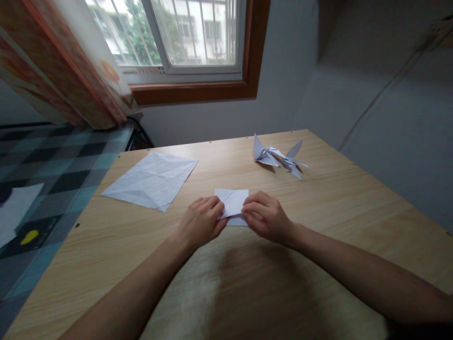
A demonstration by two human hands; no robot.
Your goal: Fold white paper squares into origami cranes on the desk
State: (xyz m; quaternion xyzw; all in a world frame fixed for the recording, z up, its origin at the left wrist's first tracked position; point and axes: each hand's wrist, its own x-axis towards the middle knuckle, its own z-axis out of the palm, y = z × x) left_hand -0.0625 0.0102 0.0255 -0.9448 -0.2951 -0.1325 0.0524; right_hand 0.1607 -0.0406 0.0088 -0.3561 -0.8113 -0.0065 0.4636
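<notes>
Between my two hands, at the middle of the wooden table [170, 278], is a small folded sheet of white paper [233, 200]. One layer of it lies over another, whose lower edge sticks out toward me. My left hand [205, 219] grips the paper's left side, with the thumb at the lower edge and the fingers curled on top. On the right side, my right hand [265, 215] pinches the paper between thumb and fingers. The fingertips cover both side edges of the sheet.
A creased white paper square [152, 179] lies flat at the back left. Folded paper cranes [279, 156] rest at the back right. Left of the table is a checkered cloth [71, 160] with a white sheet [19, 210] on it. Beyond stand a window [198, 38] and a curtain [67, 56].
</notes>
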